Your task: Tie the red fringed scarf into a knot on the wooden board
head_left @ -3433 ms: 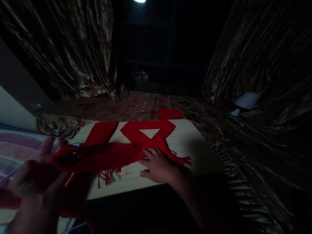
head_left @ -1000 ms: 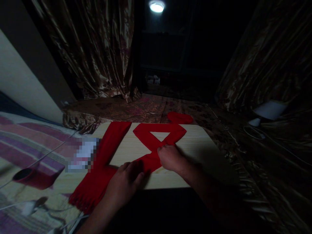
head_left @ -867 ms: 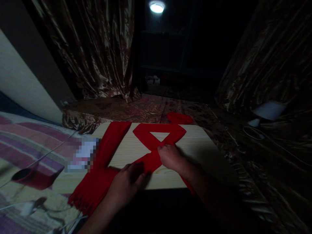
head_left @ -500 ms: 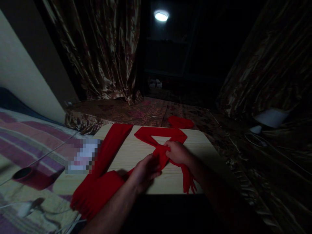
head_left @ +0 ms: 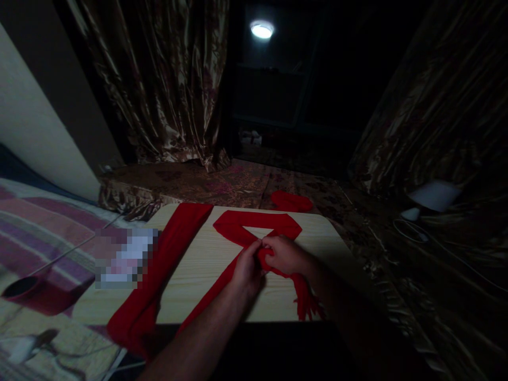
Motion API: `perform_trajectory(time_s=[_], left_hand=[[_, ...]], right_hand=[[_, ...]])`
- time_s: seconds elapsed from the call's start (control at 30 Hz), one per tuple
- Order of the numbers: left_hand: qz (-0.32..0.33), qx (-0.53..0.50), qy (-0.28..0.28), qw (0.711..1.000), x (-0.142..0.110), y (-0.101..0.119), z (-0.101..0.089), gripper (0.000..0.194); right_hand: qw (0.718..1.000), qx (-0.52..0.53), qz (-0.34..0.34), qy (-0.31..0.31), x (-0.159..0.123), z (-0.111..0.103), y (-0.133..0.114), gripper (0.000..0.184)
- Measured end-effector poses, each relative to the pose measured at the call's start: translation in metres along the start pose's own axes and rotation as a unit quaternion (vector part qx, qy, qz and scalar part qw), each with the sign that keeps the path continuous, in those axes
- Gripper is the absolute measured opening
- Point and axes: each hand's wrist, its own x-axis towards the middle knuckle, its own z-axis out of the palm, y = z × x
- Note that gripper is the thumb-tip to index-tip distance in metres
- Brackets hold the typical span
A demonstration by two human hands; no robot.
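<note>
A red fringed scarf (head_left: 260,218) lies looped on the light wooden table (head_left: 190,278). Its two sides come together at the near end of the loop, where both hands grip the cloth. My left hand (head_left: 248,270) is closed on the scarf from the left, and its fingertips are partly hidden. My right hand (head_left: 284,254) pinches the cloth right beside it. One fringed end (head_left: 305,299) hangs down below my right wrist. Another length runs down under my left forearm. A second long strip of red cloth (head_left: 174,254) lies along the table's left side.
Another folded red cloth (head_left: 291,201) lies beyond the table's far edge. On the bed at left are a red cylindrical container (head_left: 47,296), cables and a blurred-out item (head_left: 127,258). A white lamp (head_left: 434,196) with a cord stands at right. Patterned curtains (head_left: 159,79) hang behind.
My left hand has moved up and right to meet my right hand at the crossing. The cloth at lower left has been drawn out into a narrow straight length. The view has shifted slightly.
</note>
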Motion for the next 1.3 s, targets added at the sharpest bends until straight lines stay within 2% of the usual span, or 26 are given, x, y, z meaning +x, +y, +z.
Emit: perform_trajectory(time_s=[0.2,0.33,0.4,0.43,0.53,0.6,0.77,0.93,1.07,1.13,1.23,1.3], left_hand=[[-0.014,-0.056,-0.028,0.998,0.003,0.002,-0.002,0.018],[-0.027,-0.059,-0.038,0.997,0.010,-0.003,-0.007,0.011],[-0.034,-0.059,-0.021,0.997,0.014,-0.006,-0.010,0.008],[-0.036,-0.058,-0.010,0.998,0.016,-0.008,-0.011,0.011],[-0.044,-0.063,0.004,0.997,0.018,-0.009,-0.013,0.022],[-0.051,-0.074,-0.004,0.996,0.019,-0.007,-0.013,0.027],[-0.046,-0.104,-0.020,0.993,0.021,0.003,-0.005,0.041],[-0.047,-0.132,-0.046,0.989,0.019,0.017,0.005,0.053],[-0.047,-0.160,-0.068,0.984,0.018,0.024,0.009,0.059],[-0.043,-0.166,-0.076,0.982,0.019,0.025,0.010,0.061],[-0.038,-0.174,-0.084,0.980,0.021,0.025,0.011,0.062],[-0.035,-0.177,-0.087,0.980,0.021,0.025,0.011,0.063]], right_hand=[[0.999,0.051,0.016,0.005,0.000,0.006,0.006,0.029],[0.993,0.098,0.010,-0.067,0.001,0.005,0.012,0.025],[0.986,0.138,0.003,-0.090,0.006,0.002,0.018,0.017],[0.986,0.151,0.004,-0.073,0.011,0.001,0.022,0.014],[0.988,0.142,0.035,0.040,0.029,0.001,0.038,0.017],[0.988,0.122,0.068,0.062,0.044,0.003,0.050,0.020],[0.980,0.149,0.129,-0.041,0.077,0.002,0.067,0.022],[0.934,0.250,0.203,-0.152,0.089,-0.014,0.065,0.021],[0.880,0.349,0.282,-0.156,0.090,-0.018,0.066,0.035],[0.845,0.420,0.282,-0.172,0.091,-0.016,0.068,0.039],[0.792,0.525,0.246,-0.191,0.093,-0.013,0.067,0.040],[0.782,0.556,0.225,-0.171,0.093,-0.013,0.064,0.040]])
